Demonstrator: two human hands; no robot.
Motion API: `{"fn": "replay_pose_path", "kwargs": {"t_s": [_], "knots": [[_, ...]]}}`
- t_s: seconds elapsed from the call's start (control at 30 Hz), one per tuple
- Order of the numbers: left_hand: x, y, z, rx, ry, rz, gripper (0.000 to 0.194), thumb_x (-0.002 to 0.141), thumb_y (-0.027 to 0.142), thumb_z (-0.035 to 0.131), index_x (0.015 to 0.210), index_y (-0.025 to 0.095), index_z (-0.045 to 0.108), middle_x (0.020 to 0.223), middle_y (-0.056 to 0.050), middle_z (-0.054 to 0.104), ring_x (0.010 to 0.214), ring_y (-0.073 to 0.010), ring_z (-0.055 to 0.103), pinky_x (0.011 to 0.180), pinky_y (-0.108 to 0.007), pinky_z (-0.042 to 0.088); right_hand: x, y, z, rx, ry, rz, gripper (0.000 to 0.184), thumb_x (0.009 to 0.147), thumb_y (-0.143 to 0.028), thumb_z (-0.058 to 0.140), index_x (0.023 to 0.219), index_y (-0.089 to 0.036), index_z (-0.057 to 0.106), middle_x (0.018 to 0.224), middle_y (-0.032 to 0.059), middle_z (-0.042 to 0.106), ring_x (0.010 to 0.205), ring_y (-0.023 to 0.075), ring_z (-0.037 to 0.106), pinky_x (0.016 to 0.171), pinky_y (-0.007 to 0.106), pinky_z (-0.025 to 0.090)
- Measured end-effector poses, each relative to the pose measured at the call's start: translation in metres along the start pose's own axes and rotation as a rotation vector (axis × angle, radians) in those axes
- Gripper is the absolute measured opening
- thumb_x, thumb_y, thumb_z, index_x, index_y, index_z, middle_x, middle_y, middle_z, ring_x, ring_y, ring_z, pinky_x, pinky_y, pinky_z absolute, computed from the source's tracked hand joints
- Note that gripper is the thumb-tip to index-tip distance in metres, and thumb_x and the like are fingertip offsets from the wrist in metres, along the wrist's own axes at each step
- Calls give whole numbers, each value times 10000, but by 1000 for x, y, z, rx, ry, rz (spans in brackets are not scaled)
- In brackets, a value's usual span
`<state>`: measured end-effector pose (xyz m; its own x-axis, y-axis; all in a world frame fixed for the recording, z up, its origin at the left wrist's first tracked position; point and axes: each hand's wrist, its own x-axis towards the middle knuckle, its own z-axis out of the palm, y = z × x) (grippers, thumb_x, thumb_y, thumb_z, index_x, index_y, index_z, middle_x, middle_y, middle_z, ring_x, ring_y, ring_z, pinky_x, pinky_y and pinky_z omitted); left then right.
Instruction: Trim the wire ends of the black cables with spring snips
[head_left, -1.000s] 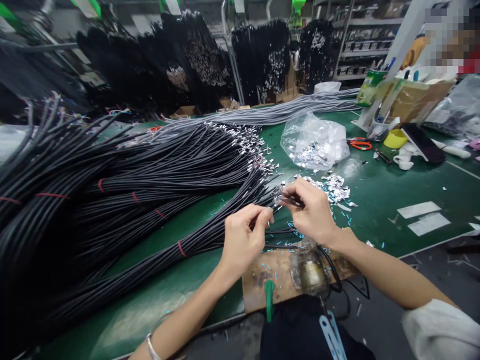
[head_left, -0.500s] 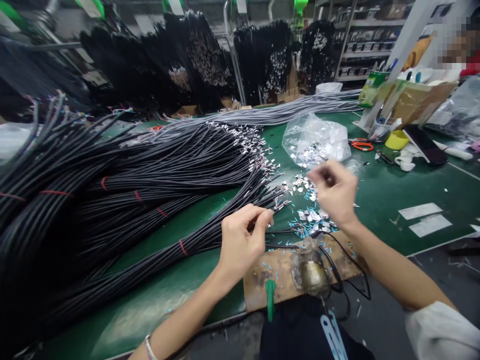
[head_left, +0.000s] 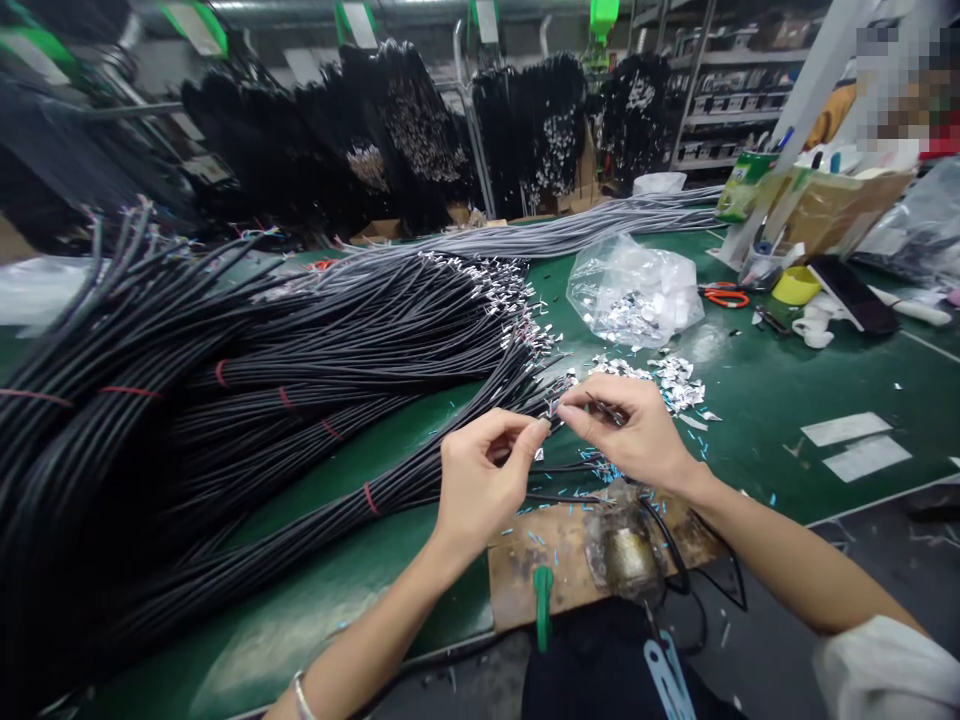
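Bundles of black cables (head_left: 315, 400) tied with red bands lie across the green table, their stripped ends pointing right. My left hand (head_left: 484, 480) is closed in a pinch on the end of one black cable. My right hand (head_left: 637, 430) is closed too, its fingertips pinching something small and dark right at that cable end, close to my left fingertips. A loose heap of small silver terminals (head_left: 667, 375) lies just beyond my right hand.
A clear plastic bag of terminals (head_left: 634, 290) sits behind the heap. Grey cables (head_left: 570, 230) run along the back. Orange scissors (head_left: 724, 295), a yellow cup (head_left: 795, 285) and a dark phone (head_left: 855, 292) lie at the right. A brown board with a metal pot (head_left: 626, 550) sits at the near edge.
My right hand reached out over the silver terminals half a second ago and has come back to the cable end at my left fingertips. My left hand stayed put.
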<state>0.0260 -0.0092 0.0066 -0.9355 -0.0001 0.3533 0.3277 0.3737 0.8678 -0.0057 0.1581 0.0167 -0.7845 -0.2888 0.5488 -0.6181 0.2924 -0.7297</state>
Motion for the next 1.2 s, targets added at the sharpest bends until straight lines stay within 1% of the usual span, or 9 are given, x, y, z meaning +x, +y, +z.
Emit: {"fn": "replay_pose_path", "kwargs": {"t_s": [0.33, 0.47, 0.57, 0.63, 0.7, 0.83, 0.93, 1.03, 1.2], "knots": [[-1, -3, 4, -70, -14, -47, 202, 781, 317, 636, 705, 131, 651, 565, 0, 601, 449, -72, 491, 420, -176, 392, -5, 3, 12, -33, 93, 33, 65, 749, -171, 580, 701, -181, 623, 623, -19, 595, 548, 90, 503, 526, 241, 407], [-1, -3, 5, -124, -18, -117, 277, 802, 370, 611, 673, 125, 628, 459, 27, 507, 383, -59, 422, 366, -170, 333, -12, 8, 12, -127, 202, -197, 116, 749, -158, 604, 816, -216, 679, 727, 7, 683, 632, 127, 601, 596, 278, 487], [0, -3, 4, -137, 0, -142, 306, 795, 397, 617, 652, 127, 615, 448, 32, 482, 375, -56, 404, 355, -170, 313, -17, 10, 10, -171, 117, -372, 261, 771, -103, 563, 961, -243, 674, 809, 11, 714, 711, 137, 647, 634, 282, 516], [2, -2, 3, -150, 16, -144, 305, 784, 402, 629, 648, 129, 614, 453, 32, 484, 377, -56, 408, 353, -170, 316, -19, 9, 10, -185, 51, -408, 308, 765, -71, 549, 989, -245, 668, 801, 6, 714, 702, 131, 649, 610, 268, 514], [3, -1, 2, -166, 28, -139, 293, 780, 395, 635, 655, 130, 619, 463, 31, 497, 379, -57, 419, 353, -170, 325, -18, 7, 11, -184, 78, -384, 265, 761, -89, 574, 957, -238, 674, 789, 7, 707, 680, 128, 641, 591, 261, 508], [3, 0, 2, -178, 34, -128, 264, 786, 372, 633, 692, 126, 635, 483, 26, 525, 387, -59, 447, 364, -173, 348, -12, 2, 12, -149, 230, -194, 93, 757, -178, 636, 827, -211, 688, 723, 12, 689, 629, 131, 612, 585, 276, 498], [2, 1, 3, -179, 31, -113, 244, 781, 353, 642, 694, 126, 634, 472, 35, 513, 388, -57, 446, 370, -168, 357, -9, 0, 12, -133, 198, -116, 90, 734, -175, 652, 810, -196, 695, 691, 8, 675, 611, 129, 599, 582, 278, 488], [2, 1, 4, -179, 26, -108, 234, 773, 344, 651, 690, 126, 635, 476, 37, 518, 390, -55, 447, 376, -167, 366, -11, 1, 12, -163, 213, -145, 186, 723, -182, 666, 906, -211, 687, 732, 6, 671, 627, 130, 593, 575, 275, 483], [2, 1, 3, -175, 34, -117, 245, 775, 354, 648, 675, 131, 629, 465, 36, 520, 380, -57, 448, 370, -168, 366, -19, 4, 12, -279, 274, -319, 232, 773, -158, 643, 990, -237, 662, 806, 16, 695, 649, 125, 608, 556, 261, 479]]}}
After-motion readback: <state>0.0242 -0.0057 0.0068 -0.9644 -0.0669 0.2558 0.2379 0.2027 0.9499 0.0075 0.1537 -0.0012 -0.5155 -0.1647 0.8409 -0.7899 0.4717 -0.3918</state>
